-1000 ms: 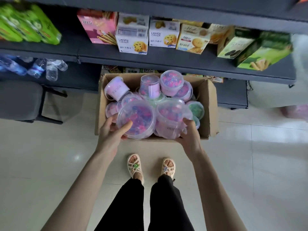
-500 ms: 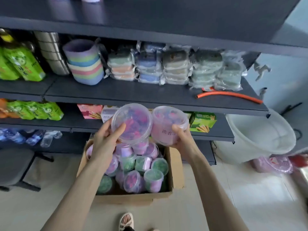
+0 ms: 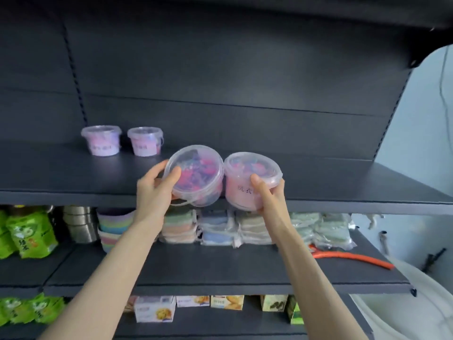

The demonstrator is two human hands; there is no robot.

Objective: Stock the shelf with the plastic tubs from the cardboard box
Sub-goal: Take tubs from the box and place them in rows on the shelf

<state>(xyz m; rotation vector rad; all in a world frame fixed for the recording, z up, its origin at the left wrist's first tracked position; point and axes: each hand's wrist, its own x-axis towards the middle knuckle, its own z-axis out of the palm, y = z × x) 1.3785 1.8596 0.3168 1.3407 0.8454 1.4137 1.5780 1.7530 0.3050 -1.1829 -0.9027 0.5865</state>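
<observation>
My left hand (image 3: 155, 191) grips a clear plastic tub (image 3: 198, 176) of pink and purple pieces, tilted with its lid facing me. My right hand (image 3: 268, 196) holds a second, pink-labelled tub (image 3: 247, 182) right beside it, and the two tubs nearly touch. Both are held in the air at the front edge of the dark top shelf (image 3: 343, 187). Two more tubs, one on the left (image 3: 101, 141) and one on the right (image 3: 145, 141), stand upright side by side at the back left of that shelf. The cardboard box is out of view.
The shelf below carries green snack bags (image 3: 27, 231), stacked steel bowls (image 3: 79, 223), pastel cups (image 3: 112, 229), wrapped cloth packs (image 3: 220, 229) and an orange hose (image 3: 355, 258). Biscuit boxes (image 3: 157, 309) line the lower shelf. A white bin (image 3: 402, 307) stands at the lower right.
Both hands have lifted the two tubs out of the box on the floor, up past the lower shelves to the top shelf's front edge. My view has swung up from the floor.
</observation>
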